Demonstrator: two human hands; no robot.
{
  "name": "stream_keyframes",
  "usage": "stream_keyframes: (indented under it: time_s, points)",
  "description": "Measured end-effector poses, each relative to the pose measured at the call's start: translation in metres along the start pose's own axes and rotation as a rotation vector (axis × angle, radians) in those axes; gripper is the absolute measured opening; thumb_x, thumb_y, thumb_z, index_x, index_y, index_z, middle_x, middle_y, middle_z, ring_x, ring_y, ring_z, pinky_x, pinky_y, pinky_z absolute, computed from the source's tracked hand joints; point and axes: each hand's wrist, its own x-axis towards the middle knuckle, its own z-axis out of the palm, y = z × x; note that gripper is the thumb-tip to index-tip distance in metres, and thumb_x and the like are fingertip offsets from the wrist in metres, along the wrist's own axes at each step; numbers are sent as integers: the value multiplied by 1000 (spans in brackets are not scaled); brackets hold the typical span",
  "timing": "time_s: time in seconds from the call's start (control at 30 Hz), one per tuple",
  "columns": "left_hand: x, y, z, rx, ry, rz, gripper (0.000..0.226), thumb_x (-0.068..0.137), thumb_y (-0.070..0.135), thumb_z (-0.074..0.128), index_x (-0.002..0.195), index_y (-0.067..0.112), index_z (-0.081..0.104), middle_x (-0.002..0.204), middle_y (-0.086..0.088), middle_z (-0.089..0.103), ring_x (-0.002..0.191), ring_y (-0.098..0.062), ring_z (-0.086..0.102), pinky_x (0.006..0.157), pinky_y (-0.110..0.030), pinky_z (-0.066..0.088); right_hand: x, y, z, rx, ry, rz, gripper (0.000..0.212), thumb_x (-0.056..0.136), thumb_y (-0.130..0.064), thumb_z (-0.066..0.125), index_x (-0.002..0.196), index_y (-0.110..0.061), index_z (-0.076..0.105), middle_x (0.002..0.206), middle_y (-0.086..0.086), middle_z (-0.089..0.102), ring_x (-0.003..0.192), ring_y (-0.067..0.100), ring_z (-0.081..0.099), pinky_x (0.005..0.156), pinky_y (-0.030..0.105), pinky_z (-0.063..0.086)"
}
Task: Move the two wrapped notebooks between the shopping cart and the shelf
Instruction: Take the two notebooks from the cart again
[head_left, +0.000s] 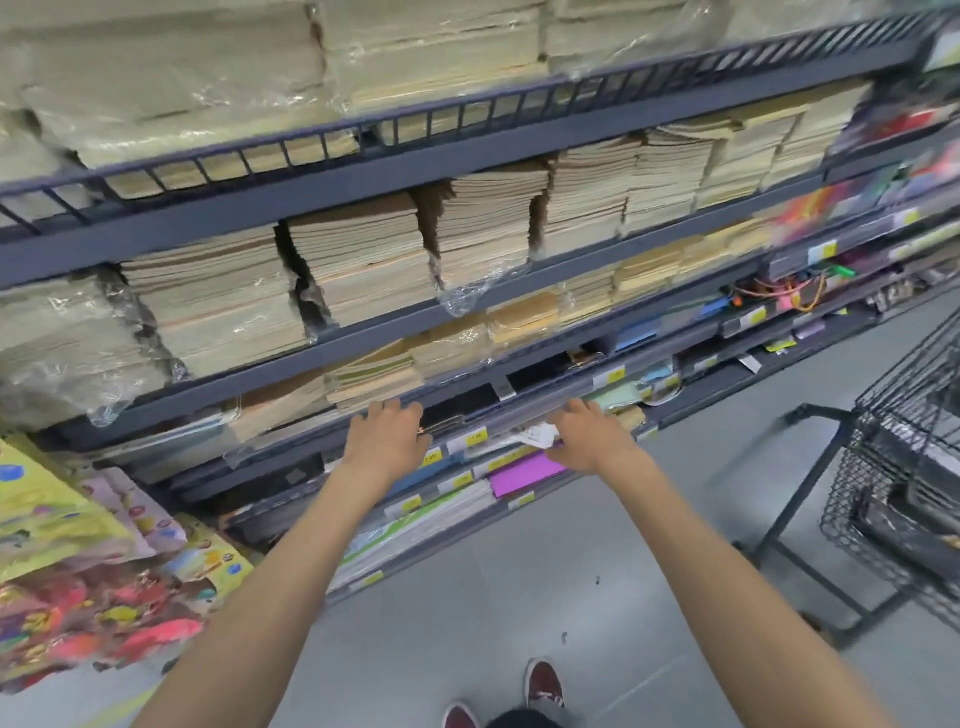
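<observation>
My left hand (387, 436) and my right hand (584, 434) both reach to the front of a low shelf (524, 418) with yellow price tags. Dark flat notebooks (460, 410) with a coppery edge lie in that shelf, just right of my left hand and touching its fingertips. My left fingers bend down at the shelf edge, and whether they grip anything is hidden. My right fingers stretch forward under the rail, near white paper and pale green items. The black wire shopping cart (904, 467) stands to the right, apart from both hands.
Tall stacks of plastic-wrapped beige notebooks (363, 260) fill the upper shelves. Colourful children's books (78, 545) hang at the lower left. A purple sheet (524, 475) and other stationery lie on the lowest shelves. Grey floor and my red shoes (543, 683) are below.
</observation>
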Motion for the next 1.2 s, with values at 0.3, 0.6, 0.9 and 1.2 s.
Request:
stream_keyframes:
  time_s: [0.3, 0.6, 0.9, 1.2]
  points:
    - [59, 104, -22, 35, -120, 337, 40, 100, 43, 48, 131, 17, 54, 127, -8, 57, 116, -30, 53, 91, -45, 49, -33, 98, 4, 172, 11, 250, 56, 97, -41, 57, 146, -18, 42, 142, 13, 42, 134, 36, 36, 103, 47, 42]
    - [169, 253, -53, 112, -152, 541, 48, 100, 45, 48, 138, 16, 49, 134, -10, 54, 126, -33, 48, 98, -49, 47, -8, 228, -19, 286, 42, 422, 58, 96, -46, 57, 146, -20, 44, 144, 12, 44, 134, 34, 40, 105, 46, 42]
    - [256, 425, -76, 151, -122, 730, 42, 99, 44, 49, 130, 17, 54, 125, -8, 60, 119, -32, 55, 88, -44, 51, -2, 374, -39, 364, 50, 603, 62, 95, -45, 59, 148, -18, 42, 147, 13, 43, 135, 33, 41, 106, 43, 41]
    - [325, 576, -73, 226, -172, 892, 38, 96, 41, 53, 120, 12, 56, 121, -10, 61, 118, -32, 56, 90, -46, 51, -1, 492, -30, 499, 55, 783, 62, 93, -47, 60, 147, -20, 44, 146, 13, 45, 133, 35, 43, 107, 47, 43]
